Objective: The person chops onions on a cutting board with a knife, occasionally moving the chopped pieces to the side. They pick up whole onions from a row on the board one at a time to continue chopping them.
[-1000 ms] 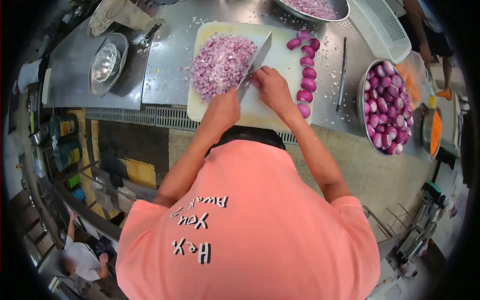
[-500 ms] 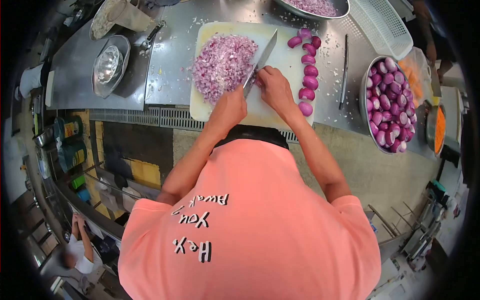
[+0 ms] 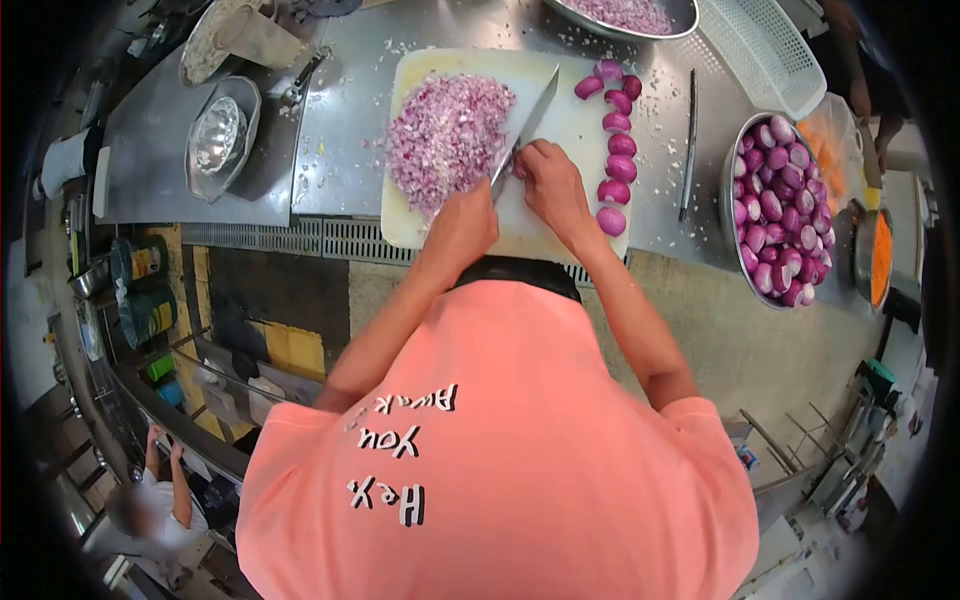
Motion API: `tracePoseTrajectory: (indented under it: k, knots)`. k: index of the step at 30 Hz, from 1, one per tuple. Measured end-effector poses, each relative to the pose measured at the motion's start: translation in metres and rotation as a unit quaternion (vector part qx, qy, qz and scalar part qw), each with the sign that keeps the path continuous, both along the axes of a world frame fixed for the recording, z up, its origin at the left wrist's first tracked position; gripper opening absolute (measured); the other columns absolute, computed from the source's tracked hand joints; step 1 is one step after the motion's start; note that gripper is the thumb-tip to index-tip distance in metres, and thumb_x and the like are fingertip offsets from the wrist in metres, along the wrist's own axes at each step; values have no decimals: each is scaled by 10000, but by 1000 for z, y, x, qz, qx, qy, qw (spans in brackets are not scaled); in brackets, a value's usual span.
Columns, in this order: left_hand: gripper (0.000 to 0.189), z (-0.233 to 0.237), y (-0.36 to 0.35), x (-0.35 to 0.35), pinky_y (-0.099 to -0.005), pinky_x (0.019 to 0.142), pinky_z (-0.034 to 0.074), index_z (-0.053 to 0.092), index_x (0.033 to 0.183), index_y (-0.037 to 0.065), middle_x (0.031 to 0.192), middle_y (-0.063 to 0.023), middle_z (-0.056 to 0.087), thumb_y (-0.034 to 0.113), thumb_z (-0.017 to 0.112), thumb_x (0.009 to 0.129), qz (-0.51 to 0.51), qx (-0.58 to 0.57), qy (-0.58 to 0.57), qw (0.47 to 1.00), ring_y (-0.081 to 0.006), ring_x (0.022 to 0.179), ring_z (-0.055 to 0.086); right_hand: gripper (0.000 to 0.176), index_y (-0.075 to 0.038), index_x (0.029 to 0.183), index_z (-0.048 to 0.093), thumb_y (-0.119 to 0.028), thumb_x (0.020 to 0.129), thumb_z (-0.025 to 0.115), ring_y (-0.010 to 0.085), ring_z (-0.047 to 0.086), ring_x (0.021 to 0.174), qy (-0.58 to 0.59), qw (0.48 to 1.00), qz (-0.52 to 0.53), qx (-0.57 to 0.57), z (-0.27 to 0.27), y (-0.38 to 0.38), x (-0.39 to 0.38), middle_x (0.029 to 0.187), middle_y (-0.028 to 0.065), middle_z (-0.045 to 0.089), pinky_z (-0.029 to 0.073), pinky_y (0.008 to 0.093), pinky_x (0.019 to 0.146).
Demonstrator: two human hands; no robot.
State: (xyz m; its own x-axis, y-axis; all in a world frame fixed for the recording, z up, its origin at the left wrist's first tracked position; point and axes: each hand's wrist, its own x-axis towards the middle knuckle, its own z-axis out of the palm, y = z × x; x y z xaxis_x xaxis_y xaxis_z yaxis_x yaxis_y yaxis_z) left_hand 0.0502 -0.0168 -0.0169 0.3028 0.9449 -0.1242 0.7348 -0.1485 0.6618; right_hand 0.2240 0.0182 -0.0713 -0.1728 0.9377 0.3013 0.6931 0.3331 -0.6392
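My left hand [image 3: 463, 228] is closed round the handle of a kitchen knife [image 3: 541, 105], its blade slanting up and to the right over the white cutting board [image 3: 578, 130]. Beside the blade, my right hand [image 3: 553, 190] has its fingers curled down on a piece of red onion that they almost wholly hide. A heap of finely chopped red onion [image 3: 448, 130] covers the board's left part, touching the blade side. Along the right edge, several peeled red onion halves [image 3: 621, 145] stand in an upright row.
A steel bowl of peeled red onions [image 3: 785, 205] stands at the right, near a bowl of orange shreds [image 3: 880, 262]. A white basket [image 3: 765, 50] and a bowl of chopped onion [image 3: 625, 15] are behind. A dark rod [image 3: 689, 145] lies beside the board. Another person [image 3: 155, 510] is at lower left.
The knife and my left hand have shifted slightly, while my right hand stays by the blade. The other person's hands have moved apart.
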Motion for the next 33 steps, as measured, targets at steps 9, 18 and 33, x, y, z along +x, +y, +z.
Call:
tracePoseTrajectory:
  k: [9, 18, 33]
  knots:
    - [128, -2, 10, 4, -564, 633, 436, 511, 961, -52, 693, -328, 569, 53, 511, 887, -19, -5, 15, 1000, -519, 716, 580, 130, -18, 871, 576, 54, 763, 581, 357, 565, 861, 17, 1000, -14, -3, -4, -7, 1, 879, 143, 567, 481, 451, 742]
    - [153, 0, 7, 2, -546, 658, 444, 531, 976, -65, 708, -313, 587, 56, 505, 887, -26, -25, 40, 999, -497, 739, 599, 116, -6, 842, 574, 60, 749, 599, 364, 573, 856, 44, 999, -22, -2, -7, -10, 0, 857, 153, 570, 484, 450, 738]
    - [176, -1, 19, -7, -548, 639, 457, 537, 1008, -60, 707, -320, 585, 58, 498, 884, -20, 1, 46, 999, -498, 727, 605, 107, -3, 845, 633, 57, 762, 602, 372, 600, 844, 77, 995, -55, 18, -4, -13, -2, 873, 165, 611, 495, 440, 733]
